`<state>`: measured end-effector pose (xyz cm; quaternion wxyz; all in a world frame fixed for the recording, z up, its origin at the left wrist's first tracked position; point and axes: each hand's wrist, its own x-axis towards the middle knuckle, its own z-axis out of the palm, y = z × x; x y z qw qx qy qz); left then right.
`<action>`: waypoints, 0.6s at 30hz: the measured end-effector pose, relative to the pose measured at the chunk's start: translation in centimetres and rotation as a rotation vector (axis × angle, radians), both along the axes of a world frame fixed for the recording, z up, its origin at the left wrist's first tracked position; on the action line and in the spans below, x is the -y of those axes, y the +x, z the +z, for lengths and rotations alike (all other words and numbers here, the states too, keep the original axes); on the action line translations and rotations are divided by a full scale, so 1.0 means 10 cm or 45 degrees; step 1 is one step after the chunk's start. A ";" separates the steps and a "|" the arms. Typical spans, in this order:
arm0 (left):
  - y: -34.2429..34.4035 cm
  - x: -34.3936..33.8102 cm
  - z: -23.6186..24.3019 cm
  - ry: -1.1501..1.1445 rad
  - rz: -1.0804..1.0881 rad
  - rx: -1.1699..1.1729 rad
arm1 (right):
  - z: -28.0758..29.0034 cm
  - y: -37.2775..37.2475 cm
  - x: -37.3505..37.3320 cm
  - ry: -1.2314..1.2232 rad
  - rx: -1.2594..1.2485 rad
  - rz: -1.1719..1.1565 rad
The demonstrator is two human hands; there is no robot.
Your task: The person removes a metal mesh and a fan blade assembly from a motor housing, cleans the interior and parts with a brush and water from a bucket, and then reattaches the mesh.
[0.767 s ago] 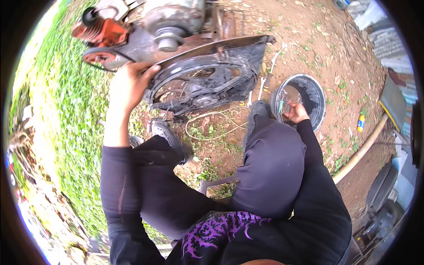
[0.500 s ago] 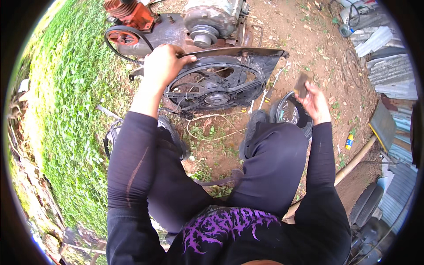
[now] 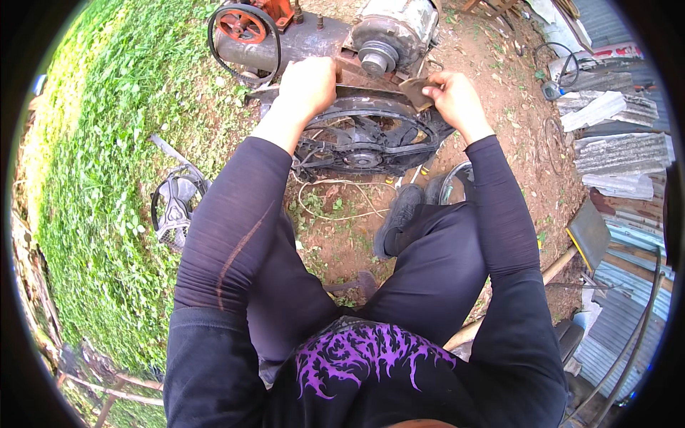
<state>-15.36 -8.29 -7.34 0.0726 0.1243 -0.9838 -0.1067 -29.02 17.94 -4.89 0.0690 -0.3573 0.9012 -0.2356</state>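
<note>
On bare reddish dirt beside the grass, a black round plastic fan shroud with its bladed fan (image 3: 364, 139) leans against a grey motor with a pulley (image 3: 389, 39). The left hand (image 3: 307, 85) grips its upper rim, fingers closed over it; the right hand (image 3: 453, 96) pinches a small brownish flat piece (image 3: 416, 91) at the rim's right side.

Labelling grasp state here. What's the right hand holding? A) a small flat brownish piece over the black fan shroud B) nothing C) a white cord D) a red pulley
A: the right hand pinches a small flat brownish piece at the top edge of the black fan shroud, while the left hand grips that rim.
</note>
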 end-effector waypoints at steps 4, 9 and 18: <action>0.08 -0.05 0.20 0.102 -0.014 0.111 | -0.03 0.35 0.33 -0.091 -0.109 0.303; 0.10 -0.01 0.10 0.162 0.045 0.027 | -0.08 0.37 0.48 -0.157 -0.234 0.216; 0.15 0.22 0.33 0.588 -0.076 0.232 | -0.16 0.38 0.52 -0.038 -0.415 0.378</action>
